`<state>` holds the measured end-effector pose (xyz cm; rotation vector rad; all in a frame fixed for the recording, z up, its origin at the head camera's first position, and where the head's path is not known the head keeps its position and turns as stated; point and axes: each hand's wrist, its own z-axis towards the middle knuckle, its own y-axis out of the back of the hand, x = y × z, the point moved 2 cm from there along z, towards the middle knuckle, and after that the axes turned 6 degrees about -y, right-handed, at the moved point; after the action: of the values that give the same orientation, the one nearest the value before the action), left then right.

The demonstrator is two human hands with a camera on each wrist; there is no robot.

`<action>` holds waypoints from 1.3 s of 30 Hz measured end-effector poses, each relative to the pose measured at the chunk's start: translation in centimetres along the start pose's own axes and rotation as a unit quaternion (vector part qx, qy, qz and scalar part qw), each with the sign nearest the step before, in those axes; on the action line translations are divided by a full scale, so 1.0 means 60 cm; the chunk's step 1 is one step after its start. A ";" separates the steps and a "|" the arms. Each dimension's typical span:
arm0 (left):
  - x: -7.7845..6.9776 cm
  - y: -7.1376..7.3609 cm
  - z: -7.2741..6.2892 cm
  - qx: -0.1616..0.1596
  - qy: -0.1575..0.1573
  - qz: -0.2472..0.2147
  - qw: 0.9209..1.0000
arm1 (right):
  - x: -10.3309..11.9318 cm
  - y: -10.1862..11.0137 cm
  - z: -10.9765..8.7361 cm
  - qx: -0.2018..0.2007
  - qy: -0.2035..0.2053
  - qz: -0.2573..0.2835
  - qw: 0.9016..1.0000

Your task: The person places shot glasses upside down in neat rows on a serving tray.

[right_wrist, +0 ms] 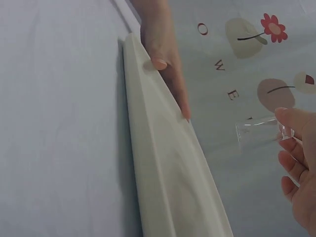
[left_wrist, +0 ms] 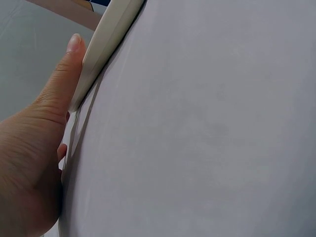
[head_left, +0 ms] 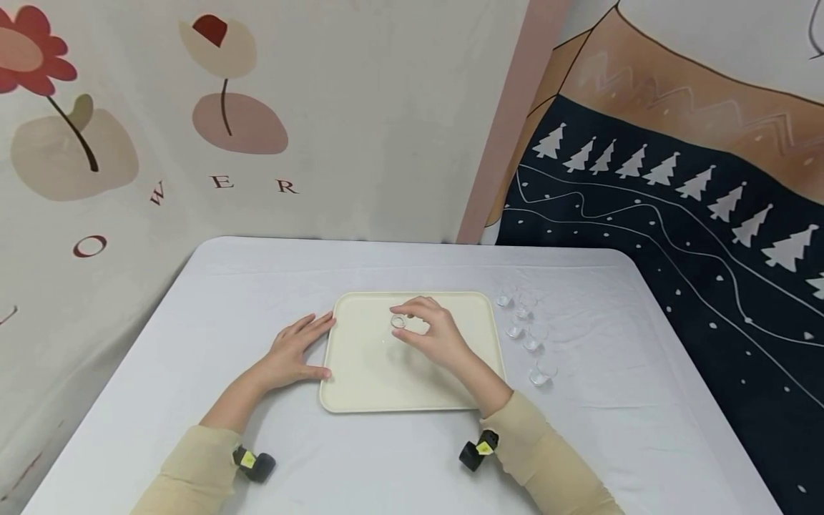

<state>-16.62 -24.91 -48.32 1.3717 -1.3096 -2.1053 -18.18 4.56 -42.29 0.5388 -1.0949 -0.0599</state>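
Left hand (head_left: 291,359) splayed against cream tray (head_left: 360,357) edge, likely bracing it; right hand (head_left: 439,336) pinches clear cup (head_left: 398,322) by one end above, probably leaving the other free

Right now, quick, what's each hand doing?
Left hand: open, touching the tray.
Right hand: holding a small clear cup in a pinch.

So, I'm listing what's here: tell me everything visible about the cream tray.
The cream tray is rectangular, with rounded corners and a low raised rim; it looks like smooth plastic. It lies face up on the white tablecloth. The left hand touches its left edge; the right hand, above it, hides part of its surface.
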 end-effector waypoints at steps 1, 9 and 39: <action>0.000 0.000 0.000 -0.002 -0.003 0.002 1.000 | 0.001 -0.006 0.003 0.001 -0.004 0.001 1.000; -0.002 0.000 -0.001 -0.004 -0.005 0.005 1.000 | -0.001 -0.056 0.024 0.014 0.004 0.012 1.000; 0.006 -0.005 -0.002 0.010 0.009 0.004 1.000 | -0.027 -0.159 0.065 0.036 -0.051 -0.059 0.996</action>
<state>-16.66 -25.07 -48.77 1.3891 -1.3311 -2.0749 -20.25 -4.76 -46.49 0.6720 -1.1680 -0.1534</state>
